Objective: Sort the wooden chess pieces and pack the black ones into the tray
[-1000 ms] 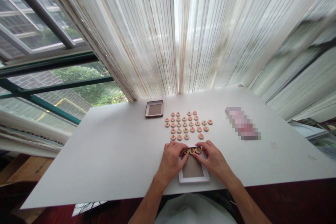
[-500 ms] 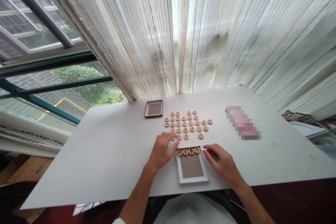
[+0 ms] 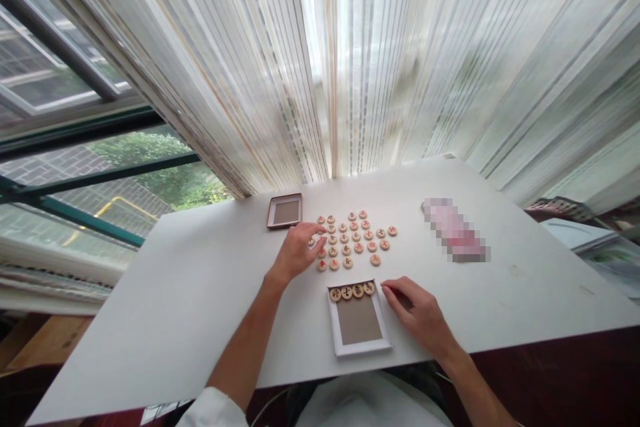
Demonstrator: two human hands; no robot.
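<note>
A: What stage is shown?

B: An early one, by judgement. Four seated discs (image 3: 347,292) lie side by side in a shallow box (image 3: 360,323), just left of the fingertips of the right hand (image 3: 417,312) and nearer the wearer than those of the left hand (image 3: 295,250). Their row follows the far wall; nearer than the row, the brown floor is uncovered.

A: And what is left?

B: The greater part. The loose discs (image 3: 347,249), marked in red or black, lie flat on the white table (image 3: 175,307), under and around the left fingertips and mainly to their right, all beyond the right fingertips. None of these is in a box.

A: How are the fingers disposed?

B: On the left, thumb and forefinger curve over the left side of the loose group, their tips a little apart; whether they pinch a disc cannot be told. On the right, the fingers curl and the tips draw close beside the box's far corner, with nothing visible between; whether they meet cannot be told.

A: Is there a second container?

B: Yes: a brown-rimmed box (image 3: 287,212), just beyond the left fingers, with no discs visible inside.
</note>
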